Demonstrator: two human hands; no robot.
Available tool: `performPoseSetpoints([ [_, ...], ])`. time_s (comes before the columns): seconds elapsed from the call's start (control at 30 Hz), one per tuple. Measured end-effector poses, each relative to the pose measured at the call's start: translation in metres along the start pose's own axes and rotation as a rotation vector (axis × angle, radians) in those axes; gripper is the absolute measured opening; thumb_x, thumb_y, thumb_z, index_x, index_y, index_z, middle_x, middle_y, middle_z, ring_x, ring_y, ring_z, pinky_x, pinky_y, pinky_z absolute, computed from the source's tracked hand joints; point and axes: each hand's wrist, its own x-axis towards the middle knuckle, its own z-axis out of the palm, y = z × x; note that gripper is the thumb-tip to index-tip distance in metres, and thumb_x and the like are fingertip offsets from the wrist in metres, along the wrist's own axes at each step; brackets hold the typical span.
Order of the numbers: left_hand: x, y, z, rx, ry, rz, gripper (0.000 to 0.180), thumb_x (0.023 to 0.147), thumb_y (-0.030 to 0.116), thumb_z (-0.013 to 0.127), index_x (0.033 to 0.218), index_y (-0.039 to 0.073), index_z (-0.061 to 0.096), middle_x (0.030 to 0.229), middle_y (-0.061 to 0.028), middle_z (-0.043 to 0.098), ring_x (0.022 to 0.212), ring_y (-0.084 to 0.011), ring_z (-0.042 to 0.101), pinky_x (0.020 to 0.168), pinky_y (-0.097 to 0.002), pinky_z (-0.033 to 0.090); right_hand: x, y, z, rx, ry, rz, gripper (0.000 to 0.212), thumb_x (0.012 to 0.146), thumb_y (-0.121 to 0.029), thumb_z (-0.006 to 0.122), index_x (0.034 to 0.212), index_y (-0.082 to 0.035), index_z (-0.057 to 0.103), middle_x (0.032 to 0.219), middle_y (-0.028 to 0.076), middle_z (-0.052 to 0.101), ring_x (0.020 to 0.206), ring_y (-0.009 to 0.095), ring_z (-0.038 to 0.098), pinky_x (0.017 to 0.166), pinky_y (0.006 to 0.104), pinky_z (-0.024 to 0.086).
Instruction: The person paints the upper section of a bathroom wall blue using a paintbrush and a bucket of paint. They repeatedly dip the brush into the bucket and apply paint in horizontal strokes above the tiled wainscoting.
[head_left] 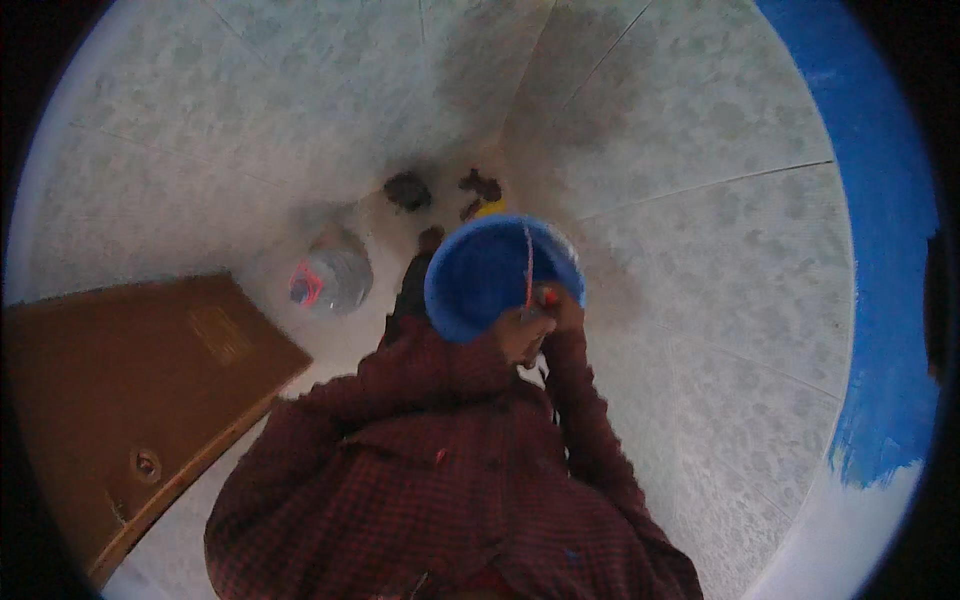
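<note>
**A:** Both hands are in the middle of the action here, close together at the near right side of the blue bucket (475, 285), which is the thing being worked at, low in front of the person's body.

**B:** What have the fingers got?

**A:** Left hand (522, 337): fingers curled well in, at the lower end of a thin pale strip (529, 262) that runs up across the bucket's mouth. Whether they grip it, I can't tell; it's too blurred! Right hand (567, 308): just beside, fingers bent about a small orange-red piece (550, 297). How tightly, again, I can't tell.

**B:** And that strip, cord or handle?

**A:** No calling it from this view. It reaches toward the bucket's far rim, pinkish and narrow.

**B:** So which step are we watching?

**A:** My judgement: close two-handed work on the strip and the orange-red piece over the bucket. The next move seems to call for small, matched finger motions, with the bucket kept steady beneath.

**B:** Anything nearby?

**A:** A clear bottle (345, 283) with a red top, off to the left, well apart from the hands, and something yellow (490, 209) peeking out just beyond the far rim!
</note>
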Motion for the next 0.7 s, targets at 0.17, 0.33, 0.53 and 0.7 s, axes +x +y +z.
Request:
performPoseSetpoints([
  [0.17, 0.010, 0.006, -0.011, -0.146, -0.179, 0.005, 0.029, 0.080, 0.026, 0.056, 0.058, 0.012, 0.043, 0.048, -0.0006, 0.039, 0.037, -0.0118, 0.036, 0.040, -0.0285, 0.034, 0.004, -0.002, -0.006, -0.029, 0.013, 0.067, 0.023, 0.082, -0.030, 0.053, 0.083, -0.007, 0.059, 0.078, 0.014, 0.061, 0.073, 0.032, 0.059, 0.066, 0.0384, 0.045],
  [0.33, 0.011, 0.002, -0.012, -0.031, -0.109, 0.080, 0.028, 0.081, 0.029, 0.056, 0.061, 0.013, 0.044, 0.050, -0.0001, 0.039, 0.039, -0.0116, 0.036, 0.042, -0.0280, 0.035, -0.009, 0.004, -0.017, -0.157, 0.017, 0.016, 0.026, 0.084, -0.031, 0.051, 0.090, -0.008, 0.061, 0.083, 0.015, 0.062, 0.076, 0.033, 0.059, 0.068, 0.0385, 0.046],
  [0.53, 0.025, 0.009, -0.023, 0.114, -0.114, -0.064, 0.022, 0.082, 0.032, 0.055, 0.083, 0.010, 0.054, 0.061, 0.0009, 0.044, 0.052, -0.0121, 0.044, 0.046, -0.0286, 0.040, -0.006, 0.003, -0.020, 0.040, -0.052, 0.049, 0.038, 0.081, -0.042, 0.051, 0.099, -0.009, 0.060, 0.092, 0.012, 0.062, 0.087, 0.023, 0.059, 0.076, 0.0359, 0.045],
  [0.7, 0.007, 0.007, -0.034, 0.538, -0.405, 0.728, 0.041, 0.083, 0.021, 0.053, 0.118, 0.005, 0.040, 0.075, -0.0018, 0.045, 0.065, -0.0112, 0.047, 0.063, -0.0269, 0.043, -0.009, -0.007, -0.030, -0.058, -0.136, 0.284, 0.050, 0.079, -0.053, 0.047, 0.103, -0.010, 0.060, 0.093, 0.013, 0.063, 0.089, 0.025, 0.061, 0.076, 0.0348, 0.047],
])
